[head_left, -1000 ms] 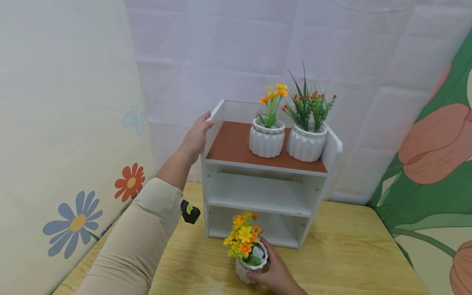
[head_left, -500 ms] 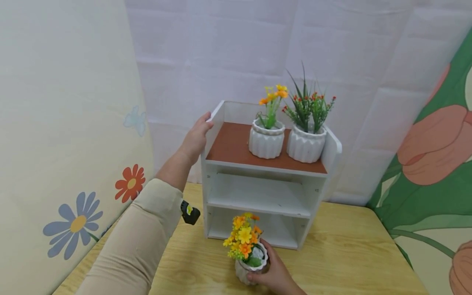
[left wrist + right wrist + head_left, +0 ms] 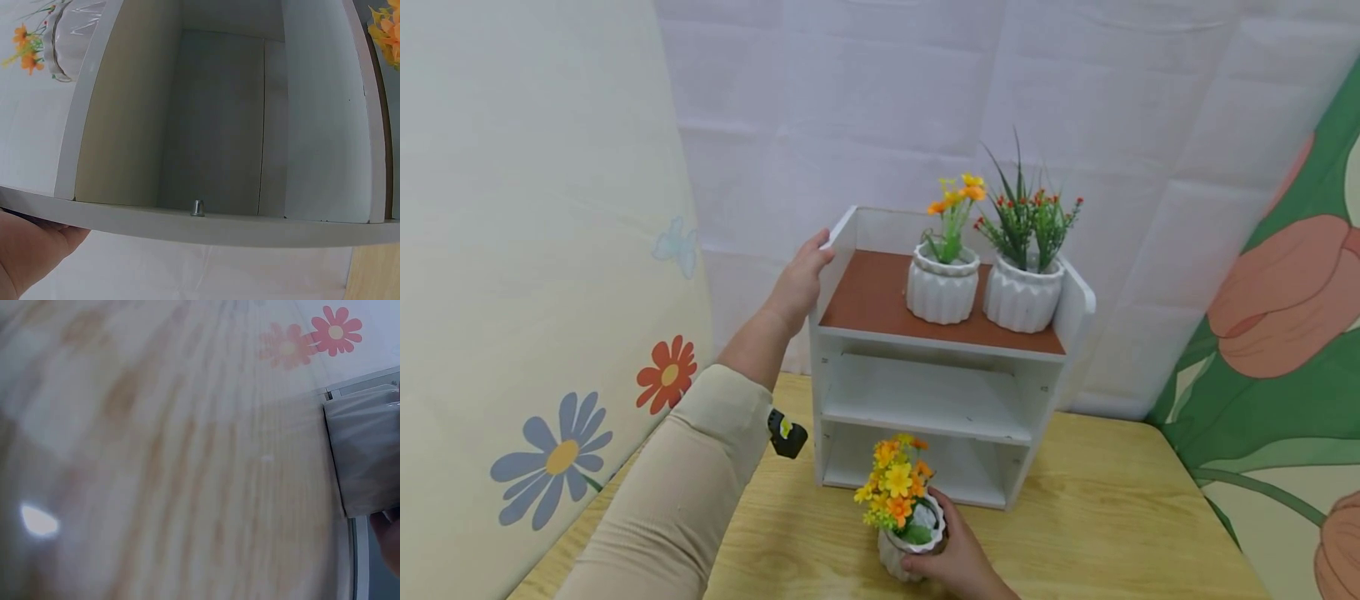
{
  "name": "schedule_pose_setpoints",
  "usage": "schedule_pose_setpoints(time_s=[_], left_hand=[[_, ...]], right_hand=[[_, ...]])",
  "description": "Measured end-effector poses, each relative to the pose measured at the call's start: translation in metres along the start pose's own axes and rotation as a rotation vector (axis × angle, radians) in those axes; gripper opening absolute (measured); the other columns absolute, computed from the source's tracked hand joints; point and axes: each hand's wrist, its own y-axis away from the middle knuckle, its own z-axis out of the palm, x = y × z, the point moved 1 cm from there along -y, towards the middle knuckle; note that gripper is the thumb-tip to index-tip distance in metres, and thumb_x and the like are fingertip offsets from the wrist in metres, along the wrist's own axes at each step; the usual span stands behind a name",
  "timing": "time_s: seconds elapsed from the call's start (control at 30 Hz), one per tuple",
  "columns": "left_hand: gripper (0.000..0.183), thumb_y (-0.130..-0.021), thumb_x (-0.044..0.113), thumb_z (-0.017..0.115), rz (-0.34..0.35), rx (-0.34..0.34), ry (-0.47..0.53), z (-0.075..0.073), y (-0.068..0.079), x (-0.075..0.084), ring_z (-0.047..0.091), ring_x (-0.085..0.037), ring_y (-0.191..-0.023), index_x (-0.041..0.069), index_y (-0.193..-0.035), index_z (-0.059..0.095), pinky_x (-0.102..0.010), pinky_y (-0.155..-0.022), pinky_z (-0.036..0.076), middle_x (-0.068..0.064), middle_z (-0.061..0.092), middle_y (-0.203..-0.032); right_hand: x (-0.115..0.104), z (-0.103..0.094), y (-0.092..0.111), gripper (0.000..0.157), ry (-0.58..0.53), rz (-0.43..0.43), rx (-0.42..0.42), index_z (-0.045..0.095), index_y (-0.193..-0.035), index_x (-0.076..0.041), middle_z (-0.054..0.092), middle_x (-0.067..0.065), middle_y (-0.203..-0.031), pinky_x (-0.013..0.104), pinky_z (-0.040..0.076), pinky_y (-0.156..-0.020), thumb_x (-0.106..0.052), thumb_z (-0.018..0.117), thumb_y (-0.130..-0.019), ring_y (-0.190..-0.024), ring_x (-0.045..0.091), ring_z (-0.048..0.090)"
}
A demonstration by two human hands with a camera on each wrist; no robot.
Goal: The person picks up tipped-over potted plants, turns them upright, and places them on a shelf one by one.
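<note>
In the head view my left hand (image 3: pixel 797 283) grips the upper left side panel of a small white shelf unit (image 3: pixel 940 340) with a brown top board. The left wrist view shows that hand (image 3: pixel 37 250) at the outer face of the panel. My right hand (image 3: pixel 961 554) holds a white ribbed flowerpot (image 3: pixel 893 557) by its right side, low in front of the shelf. Yellow and orange artificial flowers (image 3: pixel 898 481) lean left out of this pot. At the right edge of the right wrist view, the pot (image 3: pixel 365 450) appears on its side, fingertips below it.
On the brown top stand two white pots: one (image 3: pixel 942 292) with orange-yellow flowers, another (image 3: pixel 1024 298) with grass and small red blooms. The shelf stands on a wood-grain table (image 3: pixel 1105 517) against a white cloth backdrop (image 3: pixel 895 100). Flower-printed panels flank both sides.
</note>
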Motion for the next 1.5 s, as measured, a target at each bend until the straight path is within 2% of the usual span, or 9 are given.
schedule_pose_setpoints(time_s=[0.3,0.67,0.9,1.17,1.5], left_hand=[[0.058,-0.105,0.036,0.025,0.002,-0.002,0.008,0.001,0.000,-0.001,0.022,-0.032,-0.147,0.023,-0.159,0.009,-0.061,-0.118,0.017,-0.008,0.017,-0.164],[0.058,-0.105,0.038,0.025,-0.002,0.007,0.006,-0.001,0.000,0.000,0.025,-0.033,-0.145,0.025,-0.159,0.009,-0.063,-0.116,0.021,-0.008,0.020,-0.163],[0.058,-0.105,0.036,0.025,-0.001,0.003,0.015,0.000,0.001,0.001,0.023,-0.033,-0.146,0.024,-0.159,0.009,-0.062,-0.116,0.020,-0.008,0.018,-0.163],[0.058,-0.105,0.036,0.025,-0.003,0.003,0.018,-0.001,-0.001,0.001,0.024,-0.034,-0.145,0.023,-0.159,0.009,-0.062,-0.116,0.020,-0.010,0.019,-0.163],[0.057,-0.105,0.033,0.025,-0.011,0.000,0.024,0.001,0.001,0.005,0.025,-0.034,-0.144,0.022,-0.159,0.009,-0.061,-0.116,0.020,-0.010,0.019,-0.163]], right_hand=[[-0.003,0.003,0.004,0.103,-0.003,0.030,0.042,0.037,-0.145,-0.009,0.047,0.019,-0.144,0.069,0.030,-0.105,-0.037,0.092,-0.063,-0.131,0.042,0.044],[-0.014,0.005,0.011,0.100,-0.025,0.030,0.052,0.039,-0.144,-0.012,0.047,0.017,-0.146,0.069,0.029,-0.106,-0.035,0.092,-0.063,-0.132,0.041,0.044],[-0.035,0.004,0.019,0.097,-0.045,0.006,0.092,0.039,-0.144,-0.011,0.047,0.019,-0.145,0.066,0.033,-0.105,-0.031,0.092,-0.065,-0.132,0.041,0.045],[-0.062,0.006,0.030,0.095,-0.024,-0.055,0.178,0.041,-0.143,-0.013,0.052,0.016,-0.141,0.063,0.038,-0.101,-0.022,0.092,-0.064,-0.127,0.036,0.049],[-0.098,0.004,0.040,0.094,-0.018,-0.123,0.279,0.044,-0.141,-0.009,0.052,0.014,-0.141,0.061,0.037,-0.105,-0.023,0.093,-0.062,-0.130,0.037,0.048]])
